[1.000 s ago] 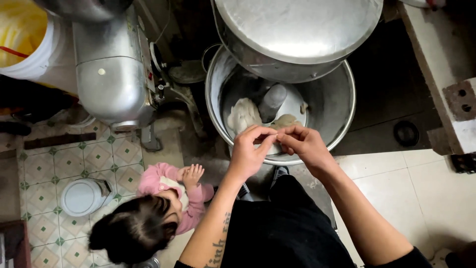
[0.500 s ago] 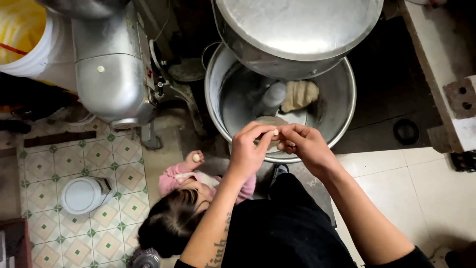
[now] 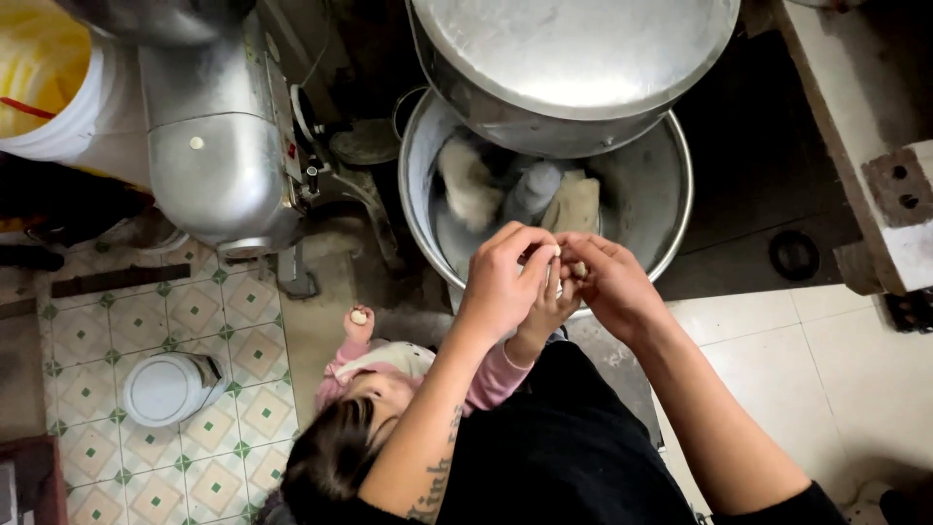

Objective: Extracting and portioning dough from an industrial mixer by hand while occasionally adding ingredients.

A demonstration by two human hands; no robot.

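Above mixer bowl (image 3: pixel 671 209), both hands (image 3: pixel 556 277) pinch small dough piece (image 3: pixel 577 269)

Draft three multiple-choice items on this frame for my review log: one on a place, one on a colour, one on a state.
1. Where are the person's left hand and right hand?
A. over the near rim of the metal mixer bowl
B. on the tiled floor
C. inside the bucket

2. What colour is the liner in the white bucket at top left?
A. blue
B. yellow
C. red

3. How do the two hands stand?
A. far apart
B. together, fingertips pinching a small piece of dough
C. flat on a table

Key: 1 A, they hover at the rim; 2 B, yellow shows inside; 3 B, the fingertips meet.
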